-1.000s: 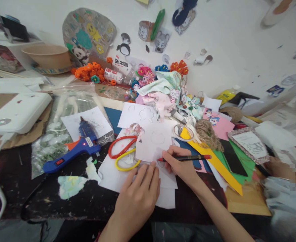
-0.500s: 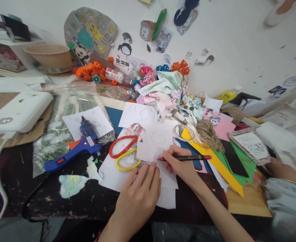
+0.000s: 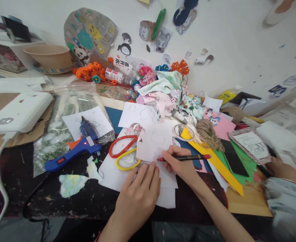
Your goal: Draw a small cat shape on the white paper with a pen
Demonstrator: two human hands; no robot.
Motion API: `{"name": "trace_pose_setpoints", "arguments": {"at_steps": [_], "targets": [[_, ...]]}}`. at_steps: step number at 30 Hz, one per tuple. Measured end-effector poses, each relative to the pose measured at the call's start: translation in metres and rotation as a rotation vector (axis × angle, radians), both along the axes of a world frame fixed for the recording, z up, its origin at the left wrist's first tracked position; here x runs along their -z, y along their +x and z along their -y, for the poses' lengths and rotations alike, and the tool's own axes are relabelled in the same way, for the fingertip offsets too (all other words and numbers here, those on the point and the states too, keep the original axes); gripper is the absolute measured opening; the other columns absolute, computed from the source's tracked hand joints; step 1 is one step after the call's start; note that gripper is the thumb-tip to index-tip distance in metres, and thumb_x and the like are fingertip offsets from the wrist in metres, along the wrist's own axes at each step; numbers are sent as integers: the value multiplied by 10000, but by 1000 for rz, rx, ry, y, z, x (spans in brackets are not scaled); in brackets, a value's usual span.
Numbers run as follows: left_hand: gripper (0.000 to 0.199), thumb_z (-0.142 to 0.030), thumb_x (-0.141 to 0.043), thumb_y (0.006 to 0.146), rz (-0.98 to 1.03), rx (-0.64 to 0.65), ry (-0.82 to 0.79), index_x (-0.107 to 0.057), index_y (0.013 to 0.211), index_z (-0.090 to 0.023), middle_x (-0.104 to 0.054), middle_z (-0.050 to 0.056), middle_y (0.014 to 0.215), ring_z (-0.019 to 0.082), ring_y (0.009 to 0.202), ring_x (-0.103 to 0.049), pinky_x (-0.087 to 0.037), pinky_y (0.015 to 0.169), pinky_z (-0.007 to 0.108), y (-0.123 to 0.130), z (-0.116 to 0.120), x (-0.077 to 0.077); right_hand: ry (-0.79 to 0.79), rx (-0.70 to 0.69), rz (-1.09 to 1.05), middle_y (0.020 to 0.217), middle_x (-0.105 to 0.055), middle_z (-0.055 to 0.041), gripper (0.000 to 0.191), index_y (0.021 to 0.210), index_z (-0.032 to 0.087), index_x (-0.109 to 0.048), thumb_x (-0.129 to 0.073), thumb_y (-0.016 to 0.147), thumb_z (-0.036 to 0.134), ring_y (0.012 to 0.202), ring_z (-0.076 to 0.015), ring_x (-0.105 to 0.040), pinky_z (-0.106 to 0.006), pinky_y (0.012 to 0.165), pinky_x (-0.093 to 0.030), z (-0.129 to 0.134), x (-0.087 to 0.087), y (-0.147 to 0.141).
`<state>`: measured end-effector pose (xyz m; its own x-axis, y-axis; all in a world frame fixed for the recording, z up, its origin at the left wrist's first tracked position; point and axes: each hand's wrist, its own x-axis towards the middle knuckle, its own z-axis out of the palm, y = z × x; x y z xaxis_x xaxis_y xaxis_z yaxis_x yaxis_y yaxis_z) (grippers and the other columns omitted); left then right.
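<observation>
While white sheet (image 3: pixel 149 146) lies near table's front edge (image 3: pixel 87 211), left hand (image 3: pixel 138 193), fingers extended, grasping nothing, should steady sheet's lower edge; right hand (image 3: pixel 182 168) pinches pen (image 3: pixel 193 157): wrist low, pressure light, tip visible.

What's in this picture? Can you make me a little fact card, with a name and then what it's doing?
left hand: resting on papers, fingers spread a little
right hand: holding a black and red pen
drawing sheet: in front of the hands, faint round outline on it
red loop and yellow loop: left of the drawing sheet
blue glue gun: farther left, little red light on
string bundle: right of the drawing sheet
other person's hand: far right
</observation>
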<state>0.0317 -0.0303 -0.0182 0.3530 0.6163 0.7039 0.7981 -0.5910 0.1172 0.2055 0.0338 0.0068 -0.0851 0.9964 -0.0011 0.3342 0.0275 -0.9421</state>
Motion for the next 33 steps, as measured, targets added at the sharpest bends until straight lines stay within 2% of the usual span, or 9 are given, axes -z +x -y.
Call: {"name": "trace_pose_setpoints", "arguments": {"at_steps": [5,12,22,29,33], "targets": [[257,-193,-565,981,-7,-2,-7,-716,1164,-95,-750,90,1201,253,1018,-684,-435,948,422,0,1,1,-2,5,-4,445,-588,24,384,541,203,-520,-674,874,316,337,-74,-472,-169,322,-339,0,1,0],[255,-195,-562,985,-4,-1,-4,-718,1159,-95,-753,89,1197,254,1016,-686,-432,948,420,-1,0,1,-13,11,-15,453,-601,23,389,566,200,-541,-671,890,372,319,-70,-450,-173,313,-334,-1,1,0],[254,-195,-567,981,-7,-5,-6,-719,1160,-95,-752,87,1198,255,1017,-686,-434,949,421,0,2,1,-19,25,-25,445,-597,18,375,546,202,-548,-686,859,355,317,-76,-452,-176,300,-310,-1,0,-1],[247,-186,-566,982,12,4,2,-724,1148,-94,-758,89,1182,251,1010,-691,-432,946,414,-1,1,-1,36,193,-55,396,-553,30,346,508,207,-529,-667,815,291,281,-68,-404,-190,303,-276,1,-5,7],[246,-184,-572,979,11,9,-4,-723,1150,-93,-754,93,1193,253,1015,-691,-431,944,416,-1,1,-1,6,213,-77,388,-556,24,330,499,208,-524,-663,786,291,256,-74,-399,-198,283,-240,3,-6,9]]}}
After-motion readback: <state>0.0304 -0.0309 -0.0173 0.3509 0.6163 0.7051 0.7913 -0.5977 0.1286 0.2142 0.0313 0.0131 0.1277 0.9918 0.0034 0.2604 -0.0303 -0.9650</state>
